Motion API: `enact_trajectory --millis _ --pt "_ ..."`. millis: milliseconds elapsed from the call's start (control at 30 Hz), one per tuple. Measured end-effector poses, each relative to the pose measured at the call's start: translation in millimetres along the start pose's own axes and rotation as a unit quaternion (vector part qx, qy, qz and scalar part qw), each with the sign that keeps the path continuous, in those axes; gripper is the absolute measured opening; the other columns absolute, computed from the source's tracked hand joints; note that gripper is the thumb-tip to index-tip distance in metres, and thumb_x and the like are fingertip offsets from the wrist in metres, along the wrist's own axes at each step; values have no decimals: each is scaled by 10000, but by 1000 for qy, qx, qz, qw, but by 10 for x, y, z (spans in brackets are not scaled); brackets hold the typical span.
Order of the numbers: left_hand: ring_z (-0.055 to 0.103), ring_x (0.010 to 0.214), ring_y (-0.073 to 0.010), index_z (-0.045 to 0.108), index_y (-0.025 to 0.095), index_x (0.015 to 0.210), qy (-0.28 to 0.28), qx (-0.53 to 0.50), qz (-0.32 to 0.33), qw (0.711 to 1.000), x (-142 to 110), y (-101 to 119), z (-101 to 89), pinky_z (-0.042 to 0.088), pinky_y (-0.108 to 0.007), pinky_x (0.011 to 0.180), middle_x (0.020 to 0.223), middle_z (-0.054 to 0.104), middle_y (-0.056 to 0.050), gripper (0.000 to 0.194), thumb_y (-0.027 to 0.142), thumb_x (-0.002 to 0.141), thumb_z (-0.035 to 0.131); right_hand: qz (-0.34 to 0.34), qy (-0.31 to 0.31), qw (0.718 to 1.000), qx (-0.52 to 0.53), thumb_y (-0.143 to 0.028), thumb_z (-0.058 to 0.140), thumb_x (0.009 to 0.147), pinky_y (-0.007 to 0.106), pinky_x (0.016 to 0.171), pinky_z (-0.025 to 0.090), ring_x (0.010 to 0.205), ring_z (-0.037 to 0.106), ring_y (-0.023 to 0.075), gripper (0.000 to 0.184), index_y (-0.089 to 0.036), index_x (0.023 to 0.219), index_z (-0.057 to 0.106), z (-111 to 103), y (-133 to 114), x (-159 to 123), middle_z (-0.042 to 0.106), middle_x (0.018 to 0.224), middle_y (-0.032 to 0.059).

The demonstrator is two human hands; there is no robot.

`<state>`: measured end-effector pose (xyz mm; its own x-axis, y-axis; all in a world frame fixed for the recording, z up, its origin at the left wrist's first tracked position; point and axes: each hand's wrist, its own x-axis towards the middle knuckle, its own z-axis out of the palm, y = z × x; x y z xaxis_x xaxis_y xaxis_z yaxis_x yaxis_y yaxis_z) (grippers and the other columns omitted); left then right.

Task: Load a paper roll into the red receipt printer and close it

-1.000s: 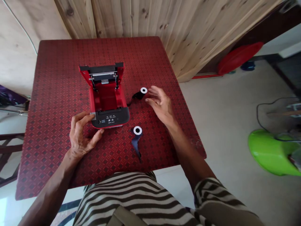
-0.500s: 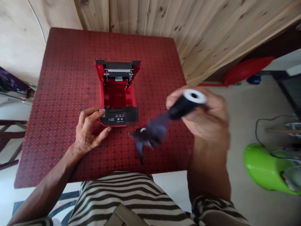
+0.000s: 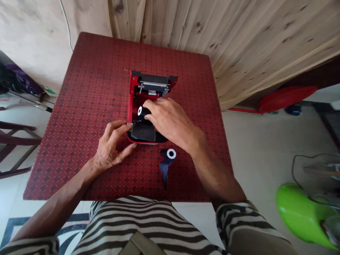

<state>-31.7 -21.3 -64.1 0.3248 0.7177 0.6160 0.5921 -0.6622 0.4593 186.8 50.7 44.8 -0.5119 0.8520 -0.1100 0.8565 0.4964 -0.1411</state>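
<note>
Right hand point(image 3: 171, 119): thumb and fingers pinched round a dark roll point(image 3: 144, 112), white end turned left, far end hidden behind the fingers. Roll lies crosswise, low in the open well of a red printer point(image 3: 160, 137); whether it rests on the well floor or hangs in the grip, cannot tell. From it a dark strip point(image 3: 143, 132) spreads forward over the front panel, covering much of it. Left hand point(image 3: 109, 147): fingertips bent onto a grey tab point(image 3: 130, 124) at the printer's front left corner, thumb against the lower front edge, the corner held between. Lid point(image 3: 155, 78) tipped up at the back, black rim uppermost, silvery bar across its inner side. Just off the printer's front right, near the right forearm, a second roll point(image 3: 167, 154) lies on the tabletop point(image 3: 101, 85), white end toward the wearer, blue-black tail point(image 3: 164, 173) trailing toward the near edge. Tabletop red, dark diamond pattern. Striped clothing point(image 3: 140, 216) at the near edge, sleeves striped likewise. Plank wall point(image 3: 239, 42) behind and to the right. Left side: dark wooden chair point(image 3: 16, 139), partly in view. Right side, pale floor point(image 3: 249, 159): green plastic piece point(image 3: 296, 212), black cable point(image 3: 292, 170) near it; farther off, a red plastic piece point(image 3: 287, 99), kind unclear.
</note>
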Motion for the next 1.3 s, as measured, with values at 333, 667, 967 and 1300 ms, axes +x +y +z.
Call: enact_trajectory --millis 333,667,967,1300 --pt "689 1230 -262 508 244 1523 -7 -13 -8 1000 -13 -4 5 665 -414 1012 1338 657 -136 646 395 960 787 0 -89 996 3 -128 599 1047 369 881 525 1092 761 305 224 -140 1213 750 32 54 243 813 1141 168" --pt "694 1226 -255 525 230 1493 -5 -12 -6 1000 13 -6 -8 647 -400 1013 1323 662 -134 620 388 957 794 -38 1 992 122 -93 546 1068 428 1123 519 1239 725 275 291 -121 1286 737 33 200 48 794 1279 136" --pt "703 1142 -259 549 256 1509 -28 -82 -65 994 109 53 -212 658 -438 926 1320 668 -120 592 548 1010 676 -147 156 957 194 -319 836 947 484 1097 559 1195 687 296 344 -159 1233 734 139 153 -508 772 1258 122" --pt "653 1273 -212 512 245 1556 20 -48 2 999 1151 -404 -166 595 -339 992 1449 583 -81 638 627 1055 607 -153 313 937 32 -125 606 1058 403 826 534 974 688 246 166 -133 1044 771 438 68 -547 817 1053 90"
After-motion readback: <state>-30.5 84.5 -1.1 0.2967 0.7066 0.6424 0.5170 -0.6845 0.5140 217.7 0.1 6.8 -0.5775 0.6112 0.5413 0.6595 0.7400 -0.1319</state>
